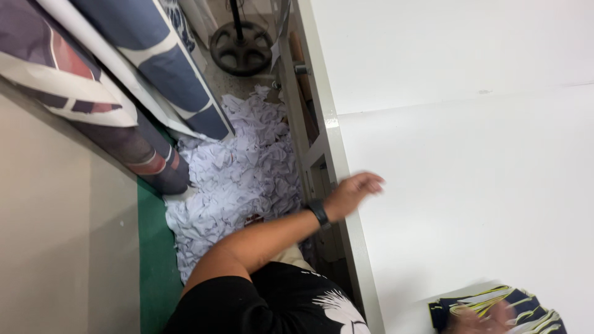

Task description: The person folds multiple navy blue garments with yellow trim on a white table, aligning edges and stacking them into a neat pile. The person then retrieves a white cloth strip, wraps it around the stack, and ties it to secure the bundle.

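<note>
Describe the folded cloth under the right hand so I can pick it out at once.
Start at the wide white table and go to its near edge at the bottom of the view. The folded cloth lies there under the right hand: navy with white and yellow stripes, the table's only patterned thing.

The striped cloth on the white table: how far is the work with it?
Done, it seems: a heap of white scraps lies on the floor beside the table. In hand: the right hand, blurred, rests on the striped cloth; the left hand is open at the table edge. Left: cannot tell.
</note>
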